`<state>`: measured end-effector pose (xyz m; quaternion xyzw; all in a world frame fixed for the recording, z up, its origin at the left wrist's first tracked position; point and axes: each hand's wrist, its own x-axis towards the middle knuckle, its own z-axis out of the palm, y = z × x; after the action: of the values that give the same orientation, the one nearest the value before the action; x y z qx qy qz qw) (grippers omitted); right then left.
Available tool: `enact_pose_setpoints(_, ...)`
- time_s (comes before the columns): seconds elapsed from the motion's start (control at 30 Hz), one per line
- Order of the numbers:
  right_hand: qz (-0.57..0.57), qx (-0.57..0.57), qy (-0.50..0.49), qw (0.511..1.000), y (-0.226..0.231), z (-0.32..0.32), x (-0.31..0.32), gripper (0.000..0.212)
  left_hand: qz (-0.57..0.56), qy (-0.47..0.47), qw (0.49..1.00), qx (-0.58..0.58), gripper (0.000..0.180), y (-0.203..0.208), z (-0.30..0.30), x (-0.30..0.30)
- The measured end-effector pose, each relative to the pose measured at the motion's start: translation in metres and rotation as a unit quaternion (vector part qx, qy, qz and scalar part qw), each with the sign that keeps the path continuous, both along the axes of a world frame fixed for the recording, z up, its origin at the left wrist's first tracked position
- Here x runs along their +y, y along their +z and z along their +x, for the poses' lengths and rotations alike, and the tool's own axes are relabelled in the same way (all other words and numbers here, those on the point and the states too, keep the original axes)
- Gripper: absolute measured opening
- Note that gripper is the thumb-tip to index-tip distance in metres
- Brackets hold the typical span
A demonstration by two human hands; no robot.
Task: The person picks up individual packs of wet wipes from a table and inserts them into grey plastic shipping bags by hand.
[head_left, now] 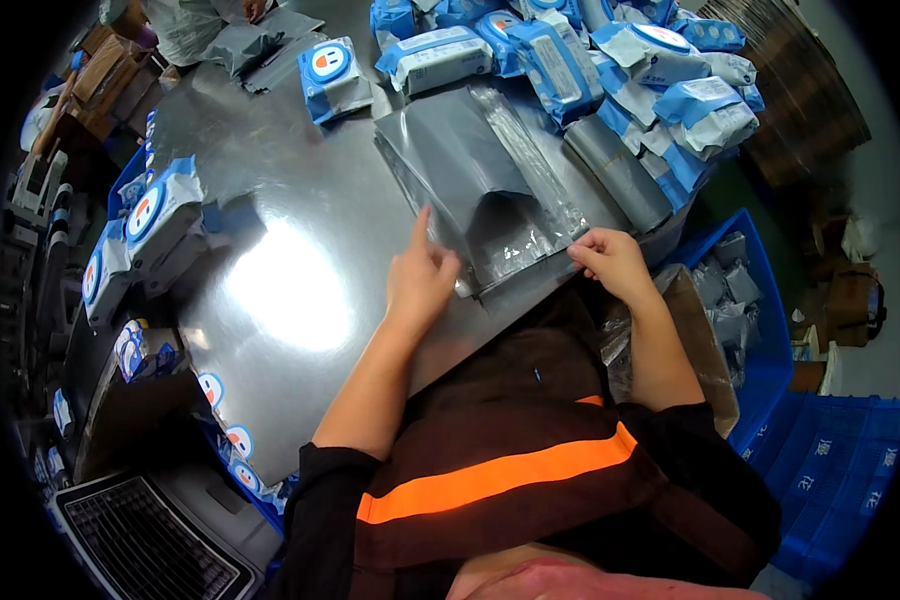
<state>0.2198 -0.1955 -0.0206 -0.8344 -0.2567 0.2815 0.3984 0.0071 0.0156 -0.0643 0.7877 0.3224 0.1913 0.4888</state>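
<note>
A stack of grey plastic mailing bags (445,150) lies flat on the metal table in front of me, its near side showing a dark opening and clear film. My right hand (613,262) pinches the near right corner of the top bag between thumb and fingertips. Beside the stack's left edge is my left hand (422,278), its index finger stretched out along the plastic and the other fingers loosely bent. It grips nothing that I can see. Just right of the bags rests a roll of grey plastic (620,172).
Blue and white wipes packs (550,70) are heaped at the far right of the metal table (240,130). One pack (332,78) lies apart. More packs (160,210) stand at the left edge. A blue crate (760,300) with grey parcels is at right. Another person's hand (255,10) shows far back.
</note>
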Motion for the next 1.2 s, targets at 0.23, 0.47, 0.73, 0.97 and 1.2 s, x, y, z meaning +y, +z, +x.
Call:
enact_pose_setpoints(0.23, 0.155, -0.301, 0.189, 0.922, 0.015, -0.047, 0.073, 0.017, 0.125, 0.004, 0.99, 0.06, 0.067, 0.035, 0.026, -0.007)
enact_pose_setpoints(0.47, 0.245, -0.398, 0.222, 0.856, 0.002, -0.085, 0.09, 0.013, -0.224, 0.067, 0.953, -0.191, 0.058, 0.008, 0.005, -0.004)
enact_pose_setpoints(0.73, 0.176, -0.048, 0.193, 0.964, -0.005, -0.056, -0.025, 0.009, -0.265, 0.087, 0.942, -0.185, 0.054, 0.024, -0.007, -0.019)
enact_pose_setpoints(0.97, -0.512, -0.038, -0.082, 0.854, -0.128, -0.001, -0.413, 0.024, -0.145, 0.011, 0.985, -0.093, 0.042, 0.019, -0.048, 0.01)
enact_pose_setpoints(1.2, 0.084, -0.346, -0.005, 0.934, -0.009, -0.01, -0.085, 0.053, 0.51, -0.107, 0.851, -0.067, 0.055, 0.012, -0.025, 0.039)
